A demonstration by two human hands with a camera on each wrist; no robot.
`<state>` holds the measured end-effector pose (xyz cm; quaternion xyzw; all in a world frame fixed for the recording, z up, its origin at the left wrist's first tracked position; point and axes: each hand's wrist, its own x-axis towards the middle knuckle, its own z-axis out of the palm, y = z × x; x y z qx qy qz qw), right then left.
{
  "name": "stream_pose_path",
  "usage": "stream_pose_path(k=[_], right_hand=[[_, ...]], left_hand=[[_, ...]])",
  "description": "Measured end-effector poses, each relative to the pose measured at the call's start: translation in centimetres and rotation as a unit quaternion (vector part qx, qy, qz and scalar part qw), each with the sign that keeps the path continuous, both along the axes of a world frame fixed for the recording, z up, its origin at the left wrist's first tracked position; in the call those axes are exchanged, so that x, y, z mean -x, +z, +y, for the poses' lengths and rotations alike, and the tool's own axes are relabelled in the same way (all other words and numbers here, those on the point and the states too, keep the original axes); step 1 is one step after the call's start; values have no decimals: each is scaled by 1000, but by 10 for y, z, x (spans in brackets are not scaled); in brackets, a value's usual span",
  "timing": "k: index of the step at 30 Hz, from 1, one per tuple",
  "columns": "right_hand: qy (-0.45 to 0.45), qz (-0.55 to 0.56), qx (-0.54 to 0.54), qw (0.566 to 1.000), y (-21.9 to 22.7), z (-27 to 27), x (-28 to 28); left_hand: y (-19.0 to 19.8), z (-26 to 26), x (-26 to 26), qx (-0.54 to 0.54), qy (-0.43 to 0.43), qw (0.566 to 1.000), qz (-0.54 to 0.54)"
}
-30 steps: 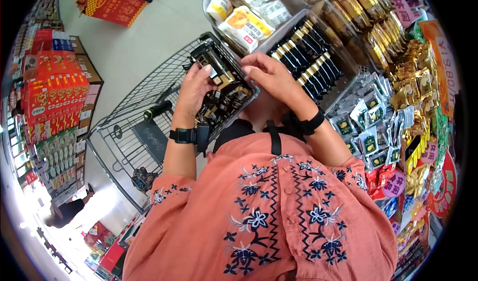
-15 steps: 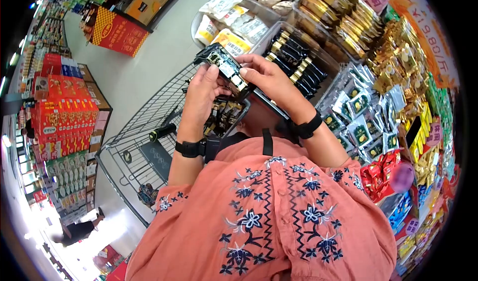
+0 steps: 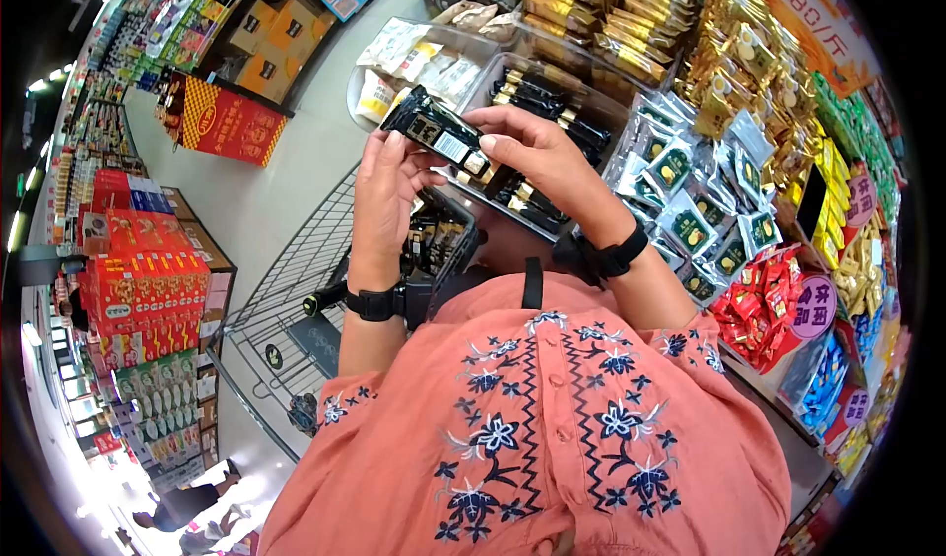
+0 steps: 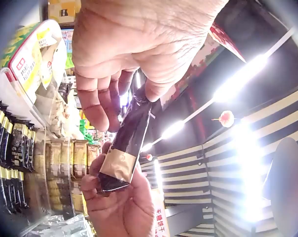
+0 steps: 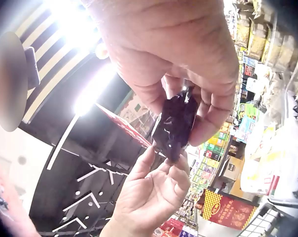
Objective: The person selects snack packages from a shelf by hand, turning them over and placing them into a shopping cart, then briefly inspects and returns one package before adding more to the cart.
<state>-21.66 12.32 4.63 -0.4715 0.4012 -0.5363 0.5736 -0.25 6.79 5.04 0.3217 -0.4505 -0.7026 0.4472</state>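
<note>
Shopping cart (image 3: 286,290) is seen at lower left, wire basket partly hidden behind the arms. Black snack packet (image 3: 439,134) with gold end (white barcode label facing up) is held raised above the cart, in front of the bin of black-and-gold packets (image 3: 552,98). One end is pinched by left hand (image 3: 382,187), the gold end by right hand (image 3: 537,157).

Display shelf (image 3: 788,428) carries clear bins (image 3: 483,73) of black bars (image 3: 537,93), white packets (image 3: 414,64), green-label sachets (image 3: 690,192), gold packs (image 3: 749,64); red packets (image 3: 759,305) lie near its edge.
</note>
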Motion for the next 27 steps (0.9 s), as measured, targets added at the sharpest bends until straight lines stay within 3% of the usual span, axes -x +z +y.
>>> stream_pose_path(k=[17,21,22,27], right_hand=[[13,4,10,1000,-3,15,21],[58,-70,-85,992,-9,13,16],[73,-160,-94,980,-17,9,8],[212,-358,-141,898,-34,-3,9]], left_hand=[[14,29,21,24,17,1000,-9],[10,33,20,21,36,999,7],[10,34,22,25,44,999,5],[9,26,30,113,84,986,-90]])
